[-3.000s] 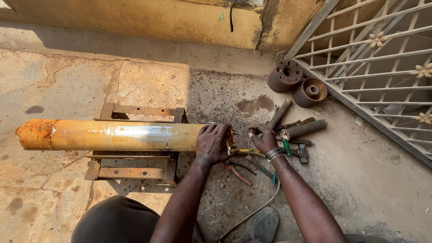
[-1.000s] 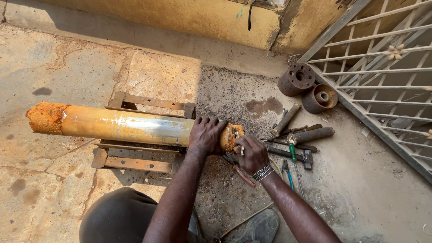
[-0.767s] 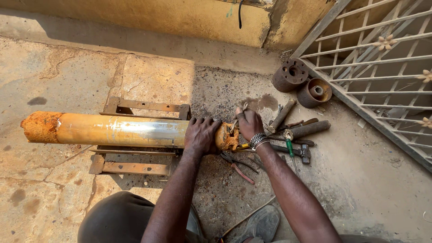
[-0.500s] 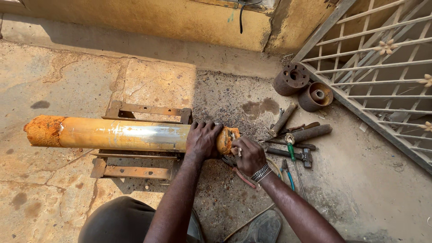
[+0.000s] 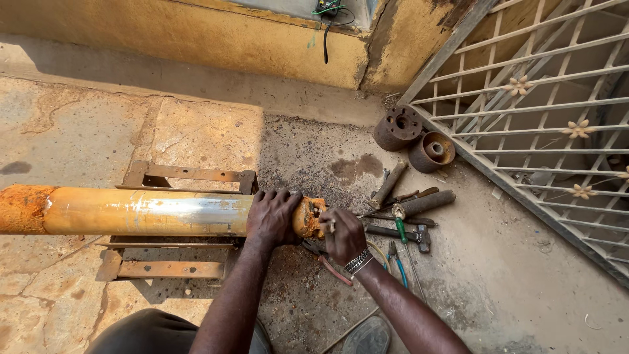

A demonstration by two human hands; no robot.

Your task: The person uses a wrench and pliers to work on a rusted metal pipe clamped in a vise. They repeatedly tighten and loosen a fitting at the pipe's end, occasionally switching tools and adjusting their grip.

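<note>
The left hand (image 5: 272, 216) has its fingers wrapped over the end of a long rusty pipe (image 5: 144, 211), holding it down. The right hand (image 5: 344, 235) is curled tight at the pipe's orange end cap (image 5: 308, 216); it may pinch something small, but that is hard to see. The pipe lies flat across a metal stand (image 5: 187, 176). Tools (image 5: 406, 223) lie close by on the ground.

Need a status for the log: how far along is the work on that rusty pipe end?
Done: the long yellow rusted metal cylinder lies on the rusty steel frame stand, tools spread beside it. In hand: left hand grips the cylinder near its end, right hand works at the rust-caked end fitting. Left: the fitting is still on.
</note>
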